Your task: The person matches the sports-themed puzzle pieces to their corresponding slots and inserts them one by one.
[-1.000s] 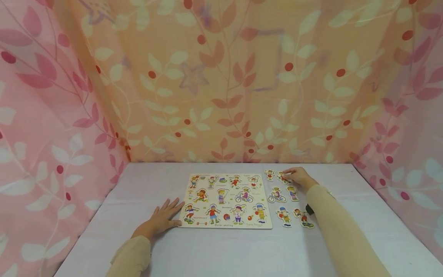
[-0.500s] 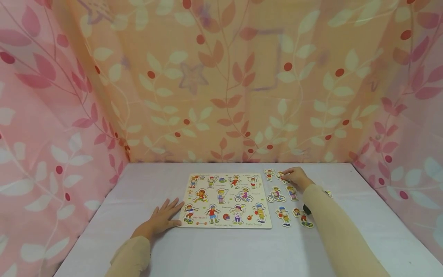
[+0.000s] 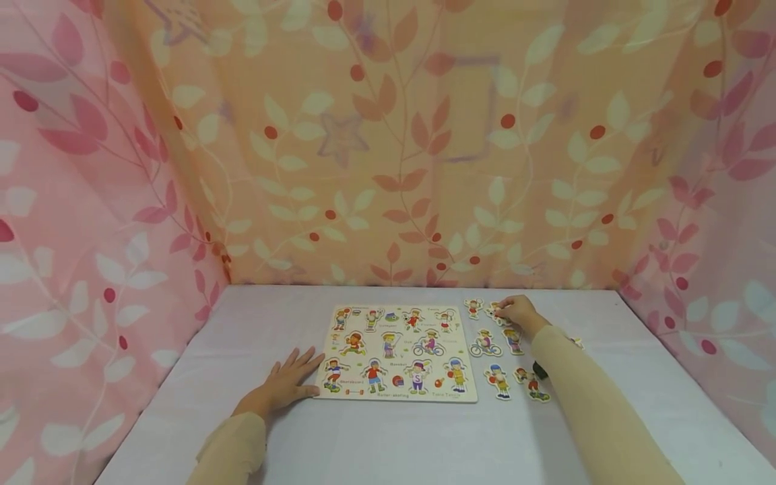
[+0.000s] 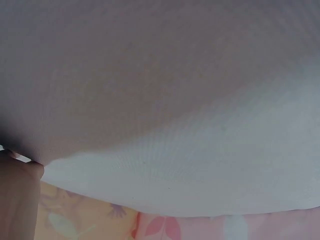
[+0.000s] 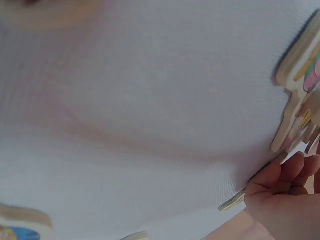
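In the head view my left hand (image 3: 287, 382) lies with fingers spread at the left edge of a cream puzzle board (image 3: 372, 356) printed with children playing sports. Its fingertips and thumb rest right at the board's edge; the left wrist view catches only part of the hand (image 4: 19, 195) at its lower left. My right hand (image 3: 520, 313) is at the back right, past the board. It pinches a small child-shaped puzzle piece (image 3: 495, 309) with a ball, partly hidden by the fingers. In the right wrist view the right hand's fingers (image 5: 267, 180) curl at a piece's edge.
Loose puzzle pieces lie right of the board: a tennis player (image 3: 473, 308), a cyclist (image 3: 486, 344), a standing figure (image 3: 514, 341), a blue-capped player (image 3: 498, 382) and a skateboarder (image 3: 535, 386). Another piece (image 3: 576, 342) shows beyond the right sleeve. Floral curtains (image 3: 400, 168) surround the white table (image 3: 376, 444).
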A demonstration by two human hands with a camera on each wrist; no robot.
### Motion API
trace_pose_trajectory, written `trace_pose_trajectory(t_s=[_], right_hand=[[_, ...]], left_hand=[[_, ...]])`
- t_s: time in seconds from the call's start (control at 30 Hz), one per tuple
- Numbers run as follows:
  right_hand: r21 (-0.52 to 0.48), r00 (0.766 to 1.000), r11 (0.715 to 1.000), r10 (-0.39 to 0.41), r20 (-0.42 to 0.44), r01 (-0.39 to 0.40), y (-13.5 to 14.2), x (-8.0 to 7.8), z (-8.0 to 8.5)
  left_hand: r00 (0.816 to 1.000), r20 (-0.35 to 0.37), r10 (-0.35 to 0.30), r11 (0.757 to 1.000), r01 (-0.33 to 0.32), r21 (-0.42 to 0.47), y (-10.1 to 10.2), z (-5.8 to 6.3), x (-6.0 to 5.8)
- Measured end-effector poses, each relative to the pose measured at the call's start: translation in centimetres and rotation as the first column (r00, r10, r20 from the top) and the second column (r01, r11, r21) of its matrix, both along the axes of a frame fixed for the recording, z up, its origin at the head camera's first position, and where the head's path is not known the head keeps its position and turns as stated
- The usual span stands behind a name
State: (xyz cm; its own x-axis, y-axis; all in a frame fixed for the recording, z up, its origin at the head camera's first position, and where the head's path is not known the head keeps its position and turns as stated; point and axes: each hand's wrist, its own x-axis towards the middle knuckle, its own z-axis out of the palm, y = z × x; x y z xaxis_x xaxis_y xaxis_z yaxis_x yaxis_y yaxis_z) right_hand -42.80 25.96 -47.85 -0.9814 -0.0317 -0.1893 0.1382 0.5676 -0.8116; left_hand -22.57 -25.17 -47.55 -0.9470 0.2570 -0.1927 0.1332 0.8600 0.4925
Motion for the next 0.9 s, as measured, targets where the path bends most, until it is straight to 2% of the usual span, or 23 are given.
trace_pose_trajectory(t_s=[0.2,0.33,0.57,0.73,0.9], right_hand=[[0.002,0.998,0.998,-0.060,0.014,0.060,-1.1,1.8,1.4],[-0.019,0.998,0.998,-0.064,0.010,0.064,-1.4,2.6,2.0],[-0.044,0.994,0.994,-0.095,0.055,0.097,-1.3,3.7,2.6],[-0.089,0.994,0.991,-0.096,0.044,0.100,-1.8,4.9,3.7],[-0.049,0.992,0.992,-0.109,0.058,0.112,-2.3,5.1,4.3]], left_hand=[[1.000,0.000,0.000,1.000,0.000,-0.005,0.0,0.0,0.0],[1.000,0.000,0.001,1.000,-0.001,-0.007,-0.1,-0.2,0.0],[1.000,0.008,0.003,1.000,-0.003,-0.015,0.1,-0.2,0.0],[1.000,0.002,-0.003,1.000,0.003,-0.015,0.1,-0.1,0.0],[1.000,-0.001,-0.009,1.000,0.009,-0.018,0.1,0.0,0.0]])
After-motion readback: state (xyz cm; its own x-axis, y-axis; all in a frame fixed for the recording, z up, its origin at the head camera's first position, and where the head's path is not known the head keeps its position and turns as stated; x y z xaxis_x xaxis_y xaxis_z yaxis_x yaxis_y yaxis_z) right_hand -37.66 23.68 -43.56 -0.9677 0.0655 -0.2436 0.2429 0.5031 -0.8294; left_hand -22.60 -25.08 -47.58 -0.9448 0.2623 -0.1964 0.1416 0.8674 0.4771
